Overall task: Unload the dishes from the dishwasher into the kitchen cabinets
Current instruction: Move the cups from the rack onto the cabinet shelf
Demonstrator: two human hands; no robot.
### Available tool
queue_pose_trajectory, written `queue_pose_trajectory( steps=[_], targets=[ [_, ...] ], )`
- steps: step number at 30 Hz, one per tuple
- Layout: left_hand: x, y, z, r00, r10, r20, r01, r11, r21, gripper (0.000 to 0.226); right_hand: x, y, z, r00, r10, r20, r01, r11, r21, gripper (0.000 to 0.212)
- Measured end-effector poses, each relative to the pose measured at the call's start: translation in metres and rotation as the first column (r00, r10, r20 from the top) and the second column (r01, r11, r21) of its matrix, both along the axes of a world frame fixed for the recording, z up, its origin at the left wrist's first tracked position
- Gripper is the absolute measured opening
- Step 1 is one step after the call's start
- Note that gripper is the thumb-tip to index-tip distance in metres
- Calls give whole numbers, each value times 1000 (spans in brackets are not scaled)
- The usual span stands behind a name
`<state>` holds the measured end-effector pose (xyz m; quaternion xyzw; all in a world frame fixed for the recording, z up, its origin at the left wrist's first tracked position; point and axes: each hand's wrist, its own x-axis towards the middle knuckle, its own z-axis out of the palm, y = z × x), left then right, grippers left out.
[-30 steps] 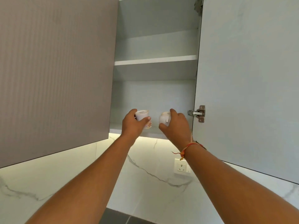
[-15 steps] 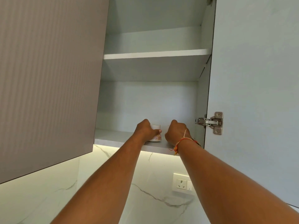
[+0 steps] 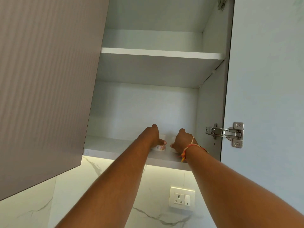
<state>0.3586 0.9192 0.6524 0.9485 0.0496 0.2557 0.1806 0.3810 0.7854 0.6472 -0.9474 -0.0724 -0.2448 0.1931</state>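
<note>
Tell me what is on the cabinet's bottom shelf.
On the bottom shelf: the left hand grips a printed white cup, the right hand a second white cup, mostly covered. Anything behind the hands is hidden.

The left forearm (image 3: 115, 178) and the right forearm (image 3: 230, 186) are bare as far as they show. At the wrist below the right hand (image 3: 182, 140) sits a thin thread band (image 3: 191, 146) of orange, red and yellow strands, with loose frayed ends hanging off it

A white marble wall (image 3: 41, 204) veined in grey — washed by a warm strip of light (image 3: 97, 159) beneath the open cabinet (image 3: 210, 112) — carries a white socket (image 3: 178, 198) and switch (image 3: 187, 200).
</note>
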Motion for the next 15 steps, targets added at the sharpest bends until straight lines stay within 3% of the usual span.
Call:
queue_pose_trajectory(
  steps=[4,11,15],
  targets=[
    [8,1,8,1000,6,28,-9,990,139,66,7,-3,6,990,-132,53,138,981,-133,40],
    [35,-6,18,999,-33,3,32,986,161,50,18,0,4,992,-48,113,58,995,-87,37],
    [48,-12,19,996,-70,-60,82,969,231,49,20,-4,11,996,-67,61,80,970,-231,35]
  ],
)
